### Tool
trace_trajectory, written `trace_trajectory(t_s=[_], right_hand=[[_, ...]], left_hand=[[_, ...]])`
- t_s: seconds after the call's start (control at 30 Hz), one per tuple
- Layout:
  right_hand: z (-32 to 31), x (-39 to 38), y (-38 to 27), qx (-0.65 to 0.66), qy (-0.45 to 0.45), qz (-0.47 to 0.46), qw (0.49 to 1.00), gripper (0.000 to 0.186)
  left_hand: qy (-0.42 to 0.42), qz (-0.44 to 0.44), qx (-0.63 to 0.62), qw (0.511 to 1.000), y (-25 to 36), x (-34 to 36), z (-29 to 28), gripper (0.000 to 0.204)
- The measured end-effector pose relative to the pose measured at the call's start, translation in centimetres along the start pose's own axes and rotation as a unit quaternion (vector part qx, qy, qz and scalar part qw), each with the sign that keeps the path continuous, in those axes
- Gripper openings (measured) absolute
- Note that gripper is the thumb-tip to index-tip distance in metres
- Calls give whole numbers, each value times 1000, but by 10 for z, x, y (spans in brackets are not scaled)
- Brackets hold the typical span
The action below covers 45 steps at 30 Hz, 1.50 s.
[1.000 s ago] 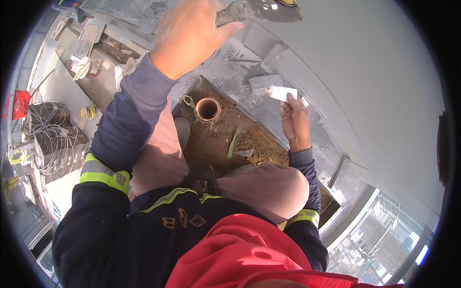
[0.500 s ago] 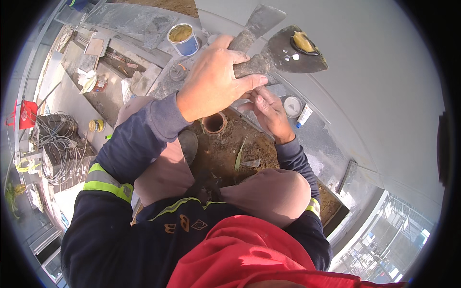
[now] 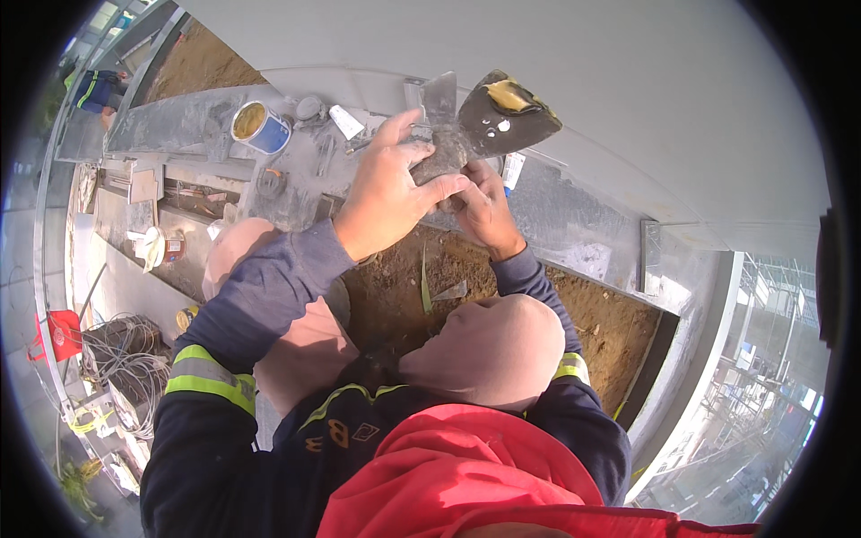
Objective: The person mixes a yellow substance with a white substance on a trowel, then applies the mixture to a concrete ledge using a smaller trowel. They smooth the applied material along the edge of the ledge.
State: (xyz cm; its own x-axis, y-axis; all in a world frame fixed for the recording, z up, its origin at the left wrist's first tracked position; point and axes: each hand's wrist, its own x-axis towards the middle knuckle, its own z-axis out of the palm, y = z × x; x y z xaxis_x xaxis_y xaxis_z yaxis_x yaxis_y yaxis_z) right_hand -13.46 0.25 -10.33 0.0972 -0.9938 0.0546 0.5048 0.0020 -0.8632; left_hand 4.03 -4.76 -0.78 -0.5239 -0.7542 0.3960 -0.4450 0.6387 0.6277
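Observation:
My left hand [image 3: 384, 199] is closed round the handles of two putty knives. One has a narrower grey blade [image 3: 439, 99]; the other has a wide dark blade [image 3: 489, 134] with yellow putty [image 3: 509, 96] and small white blobs on it. My right hand [image 3: 486, 213] is closed against the lower handle of the dark putty knife, beside my left thumb; its fingertips are partly hidden. Both blades point up and away, in front of a pale wall panel [image 3: 646, 117]. A white tube with a blue cap [image 3: 513, 169] shows just behind my right hand.
An open blue-and-white tin of yellowish putty [image 3: 262, 128] sits on the dusty grey ledge [image 3: 193, 117], near a white tube [image 3: 345, 122]. Bare soil [image 3: 386, 287] lies between my knees. At left are tangled cables [image 3: 130, 368] and a red object [image 3: 61, 335]. Another person [image 3: 94, 90] works far left.
My view has swung, so the tin and ledge sit further left. The two blades now stand more upright and closer together. My right hand has come up to the handles.

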Motion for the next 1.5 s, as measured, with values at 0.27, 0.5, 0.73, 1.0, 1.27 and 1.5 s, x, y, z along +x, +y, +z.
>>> trace_trajectory(t_s=[0.27, 0.5, 0.73, 1.0, 1.27, 1.5], right_hand=[[-18, -109, -57, 21, 249, -42, 967, 27], [7, -102, -109, 2, 189, -15, 982, 39], [-1, -105, -101, 86, 167, 6, 982, 37], [-6, -100, -109, 76, 164, -65, 981, 41], [-23, -108, -152, -319, 245, -99, 910, 52], [-32, -121, -154, -695, 177, -198, 668, 49]], left_hand=[[3, -124, -18, 992, 21, 21, 23, 50], [-17, -51, -145, 988, 30, 25, 94, 36], [0, 14, -178, 984, 62, 28, 111, 41], [9, 123, -113, 986, 55, 12, 108, 48], [-74, 55, -111, 990, 58, 9, 68, 42], [-93, 18, -142, 985, 53, 6, 54, 48]])
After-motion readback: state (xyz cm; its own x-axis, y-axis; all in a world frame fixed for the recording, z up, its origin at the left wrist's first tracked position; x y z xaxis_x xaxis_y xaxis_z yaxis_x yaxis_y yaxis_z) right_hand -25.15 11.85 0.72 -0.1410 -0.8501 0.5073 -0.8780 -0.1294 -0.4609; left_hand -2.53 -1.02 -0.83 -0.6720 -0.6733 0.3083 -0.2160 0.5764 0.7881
